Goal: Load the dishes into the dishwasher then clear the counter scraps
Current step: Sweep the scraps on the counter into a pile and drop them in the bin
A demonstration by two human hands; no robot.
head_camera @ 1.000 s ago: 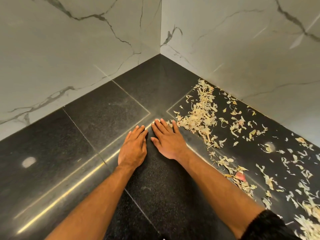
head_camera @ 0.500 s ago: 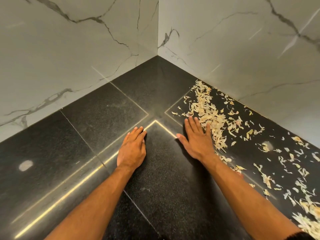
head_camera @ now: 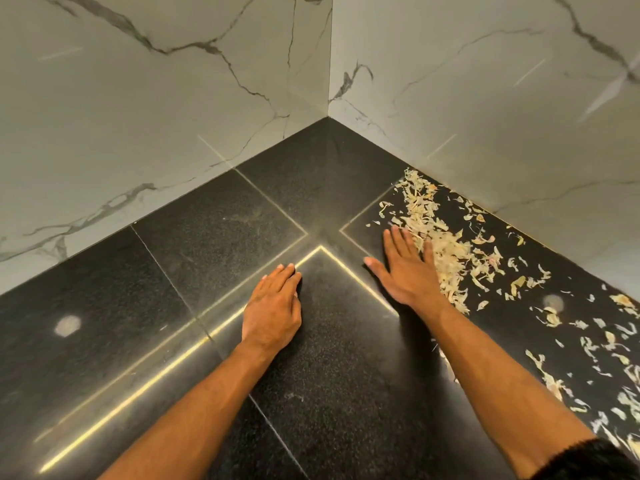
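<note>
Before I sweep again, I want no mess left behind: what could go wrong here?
1. The right hand lies flat beside the scraps; light flakes may slip past its fingers.
2. Scattered bits by the wall lie outside the main pile and could be missed.
3. The left hand rests apart on the counter, so nothing catches strays.

The counter (head_camera: 339, 393) looks like black speckled polished stone, glossy with streaks of reflected light at lower left, the walls (head_camera: 138, 98) above are smooth white grey-veined marble-look tile, and the scraps (head_camera: 446, 251) at right are thin, dry, papery pale peelings.
</note>
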